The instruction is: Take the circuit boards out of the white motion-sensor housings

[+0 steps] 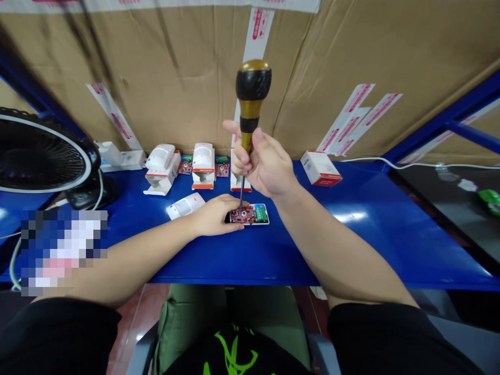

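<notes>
My right hand (262,164) is closed round the gold and black handle of a screwdriver (250,104), held upright. Its thin shaft points down onto a small red circuit board (242,214) with a green part, seated in a white base on the blue table (351,229). My left hand (214,213) is curled against the left edge of that board, pinning it down. A white sensor cover (185,205) lies just left of my left hand.
Several white sensor housings (203,165) and red boards stand in a row at the table's back, beside a small white and red box (321,167). A black fan (42,156) sits at the left. Cardboard boxes (175,67) form the back wall. A white cable runs off right.
</notes>
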`<state>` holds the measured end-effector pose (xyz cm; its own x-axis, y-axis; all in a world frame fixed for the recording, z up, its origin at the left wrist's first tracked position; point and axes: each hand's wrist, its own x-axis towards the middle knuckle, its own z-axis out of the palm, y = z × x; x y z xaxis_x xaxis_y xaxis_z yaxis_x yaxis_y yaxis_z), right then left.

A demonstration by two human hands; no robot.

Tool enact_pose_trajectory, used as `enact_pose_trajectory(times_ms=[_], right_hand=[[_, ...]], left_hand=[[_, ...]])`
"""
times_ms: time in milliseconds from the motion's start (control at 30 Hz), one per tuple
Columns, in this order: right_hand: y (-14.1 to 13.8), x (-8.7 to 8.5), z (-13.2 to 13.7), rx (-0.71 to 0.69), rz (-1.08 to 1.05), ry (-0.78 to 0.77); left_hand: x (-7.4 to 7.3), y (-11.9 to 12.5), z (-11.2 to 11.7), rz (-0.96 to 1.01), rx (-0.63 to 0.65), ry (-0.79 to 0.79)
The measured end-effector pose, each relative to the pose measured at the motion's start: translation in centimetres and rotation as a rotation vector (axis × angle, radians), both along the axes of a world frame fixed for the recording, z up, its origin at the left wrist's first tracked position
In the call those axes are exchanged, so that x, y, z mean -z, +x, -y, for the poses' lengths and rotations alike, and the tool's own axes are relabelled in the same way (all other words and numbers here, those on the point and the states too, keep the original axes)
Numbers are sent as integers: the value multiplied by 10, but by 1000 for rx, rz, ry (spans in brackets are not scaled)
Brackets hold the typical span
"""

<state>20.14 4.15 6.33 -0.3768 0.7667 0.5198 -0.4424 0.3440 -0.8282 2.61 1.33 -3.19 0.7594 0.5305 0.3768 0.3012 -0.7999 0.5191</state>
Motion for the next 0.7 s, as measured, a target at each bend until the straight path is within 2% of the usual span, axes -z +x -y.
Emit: enact_pose_trajectory(times_ms=[233,367,533,700], right_hand=[[0,6,7,70,-67,-23],[0,-1,6,38,-35,3],[0,-9,14,-45,46,-106],[-4,-3,24,8,-108,-78]], left_hand=[[-1,0,1,-14,-1,-4],[1,-1,1,-12,-7,-17],[3,-1,1,-30,-35,-22],[1,-1,2,-60,-41,-37]])
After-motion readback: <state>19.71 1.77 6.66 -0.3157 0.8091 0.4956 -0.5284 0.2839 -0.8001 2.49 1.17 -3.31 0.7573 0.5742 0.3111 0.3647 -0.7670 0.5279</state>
